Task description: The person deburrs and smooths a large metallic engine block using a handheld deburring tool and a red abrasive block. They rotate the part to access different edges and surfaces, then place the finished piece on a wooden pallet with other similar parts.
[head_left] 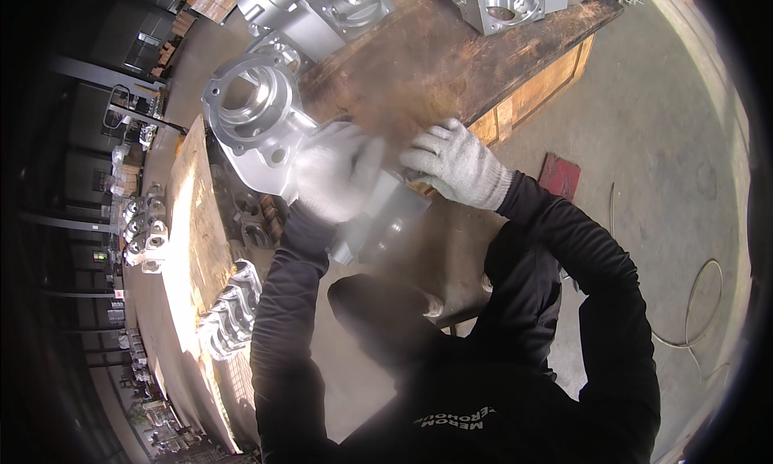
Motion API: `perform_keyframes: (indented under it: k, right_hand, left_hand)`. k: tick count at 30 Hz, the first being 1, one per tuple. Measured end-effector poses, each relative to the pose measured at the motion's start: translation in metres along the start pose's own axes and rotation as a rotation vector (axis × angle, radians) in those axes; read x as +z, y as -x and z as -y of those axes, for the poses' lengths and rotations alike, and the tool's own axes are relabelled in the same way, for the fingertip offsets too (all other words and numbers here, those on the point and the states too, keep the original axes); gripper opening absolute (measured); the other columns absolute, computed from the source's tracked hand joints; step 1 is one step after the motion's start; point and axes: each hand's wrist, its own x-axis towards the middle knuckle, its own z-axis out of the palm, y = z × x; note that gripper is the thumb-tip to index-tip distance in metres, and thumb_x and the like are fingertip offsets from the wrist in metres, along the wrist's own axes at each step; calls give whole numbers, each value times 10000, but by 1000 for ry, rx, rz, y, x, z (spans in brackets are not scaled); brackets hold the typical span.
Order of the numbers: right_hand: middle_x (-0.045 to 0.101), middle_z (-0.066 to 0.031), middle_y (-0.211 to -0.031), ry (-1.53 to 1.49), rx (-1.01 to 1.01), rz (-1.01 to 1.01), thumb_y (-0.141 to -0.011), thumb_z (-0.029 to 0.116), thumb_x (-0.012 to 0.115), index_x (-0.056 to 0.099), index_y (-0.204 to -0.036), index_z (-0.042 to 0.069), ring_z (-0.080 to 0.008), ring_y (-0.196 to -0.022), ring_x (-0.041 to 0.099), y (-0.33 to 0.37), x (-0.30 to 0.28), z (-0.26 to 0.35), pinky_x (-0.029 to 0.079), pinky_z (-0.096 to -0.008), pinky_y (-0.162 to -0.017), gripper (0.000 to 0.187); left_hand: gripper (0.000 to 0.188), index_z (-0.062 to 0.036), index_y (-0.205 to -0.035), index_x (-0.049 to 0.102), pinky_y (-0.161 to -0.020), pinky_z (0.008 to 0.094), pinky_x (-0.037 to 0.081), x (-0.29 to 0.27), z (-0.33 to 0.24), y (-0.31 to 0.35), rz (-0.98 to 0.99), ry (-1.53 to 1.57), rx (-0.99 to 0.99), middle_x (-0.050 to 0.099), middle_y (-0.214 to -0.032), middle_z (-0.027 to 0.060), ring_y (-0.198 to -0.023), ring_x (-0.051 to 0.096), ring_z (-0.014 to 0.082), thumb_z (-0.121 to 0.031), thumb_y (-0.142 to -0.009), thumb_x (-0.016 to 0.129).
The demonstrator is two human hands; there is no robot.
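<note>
A large silvery cast metal housing (262, 146) with a round bored flange lies at the near edge of the wooden bench, its flat, blocky end (394, 214) toward me. My left hand (334, 170), in a pale knit glove, is over the middle of the housing and smeared by motion, so its fingers do not show clearly. At the right side of the same housing is my right hand (459, 164), gloved alike, with its fingers curled and closed. Whatever lies under those fingers is hidden.
More metal housings (334, 21) (507, 5) stand on the far part of the stained wooden bench top (451, 57). Lower left, a row of ribbed castings (231, 311) lies beside a wooden board (193, 246). A red plate (560, 176) and a looped hose (688, 327) are on the floor at right.
</note>
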Motion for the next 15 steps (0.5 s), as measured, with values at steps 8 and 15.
perform_keyframes:
  k: [8, 15]
  right_hand:
    - [672, -34, -1097, -30, -61, -64, -842, 172, 696, 697, -1145, 138, -232, -1058, 660, -8, 6, 3, 493, -396, -948, 304]
    - [665, -40, -1022, -63, -61, 22, -902, 196, 637, 684, -1045, 138, -238, -1000, 654, 24, 46, -10, 491, -408, -904, 162]
  left_hand:
    - [127, -6, -799, 741, -722, 449, 547, 5, 1, -3, -64, -31, 41, 703, -813, 155, -806, 685, 371, -96, -888, 752]
    - [126, -6, -777, 735, -693, 451, 528, 6, 0, -4, -58, -17, 29, 675, -771, 152, -773, 671, 362, -77, -880, 747]
